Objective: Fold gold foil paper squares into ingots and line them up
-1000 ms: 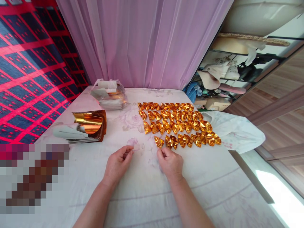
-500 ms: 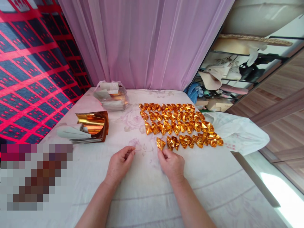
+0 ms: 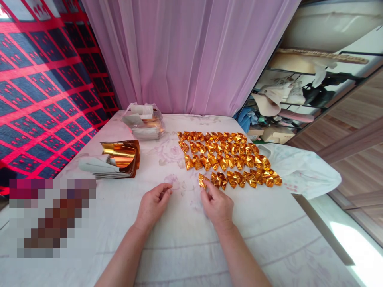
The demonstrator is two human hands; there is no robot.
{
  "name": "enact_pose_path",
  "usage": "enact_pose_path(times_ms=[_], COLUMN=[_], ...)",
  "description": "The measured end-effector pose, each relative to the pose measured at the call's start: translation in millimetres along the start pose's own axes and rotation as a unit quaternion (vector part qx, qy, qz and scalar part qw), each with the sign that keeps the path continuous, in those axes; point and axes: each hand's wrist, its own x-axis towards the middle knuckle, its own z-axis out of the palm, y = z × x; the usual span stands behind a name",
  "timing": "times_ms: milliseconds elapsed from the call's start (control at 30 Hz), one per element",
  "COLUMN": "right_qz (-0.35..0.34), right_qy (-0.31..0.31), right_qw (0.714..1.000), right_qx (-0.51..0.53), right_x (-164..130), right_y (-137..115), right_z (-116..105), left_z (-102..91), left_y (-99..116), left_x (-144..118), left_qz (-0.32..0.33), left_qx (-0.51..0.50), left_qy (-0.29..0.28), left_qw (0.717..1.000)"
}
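My right hand (image 3: 218, 203) rests on the table with thumb and forefinger at a folded gold-foil paper ingot (image 3: 202, 181), the leftmost piece of the nearest row. The forefinger lies over the ingot's right side, and the thumb is at its lower edge. More shiny folded ingots (image 3: 223, 161) fill several rows to the right and behind. My left hand (image 3: 154, 202) lies on the cloth left of the middle, its fingers curled and its thumb close to the forefinger, with nothing in them.
At left stands a stack of gold foil sheets (image 3: 121, 155) with white backs. Behind it is a clear plastic bag (image 3: 145, 121) of similar sheets. A white plastic bag (image 3: 308, 169) hangs over the right table edge. A lilac curtain (image 3: 185, 56) and a loaded shelf (image 3: 287, 99) border the table.
My right forefinger has moved forward onto the ingot, which stays in place. The left hand is almost unchanged. The view has shifted slightly.
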Motion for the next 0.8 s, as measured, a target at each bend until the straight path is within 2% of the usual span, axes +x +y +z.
enact_pose_path(times_ms=[100, 233, 367, 600, 800], right_qz=[-0.03, -0.08, -0.095, -0.032, -0.059], right_qy=[0.002, -0.063, -0.108, -0.037, -0.08], right_qw=[0.999, 0.992, 0.986, 0.998, 0.994], right_qx=[0.031, 0.077, 0.085, 0.039, 0.042], right_x=[-0.8, -4.2, -6.9, -6.6, -9.4], right_y=[-2.8, -12.1, -18.0, -9.7, -7.2], right_z=[-1.4, -2.6, -1.8, 1.7, 8.0], left_z=[-0.1, 1.2, 2.4, 3.3, 2.3], left_y=[0.6, -3.8, -8.8, -11.6, -10.8], left_x=[-0.1, 0.8, 1.5, 2.7, 4.3], left_qz=[0.0, 0.003, 0.009, 0.01, 0.01], left_qx=[-0.003, -0.014, -0.023, -0.019, -0.012], left_qy=[0.002, 0.006, 0.01, 0.01, 0.014], left_qw=[1.0, 1.0, 1.0, 1.0, 1.0])
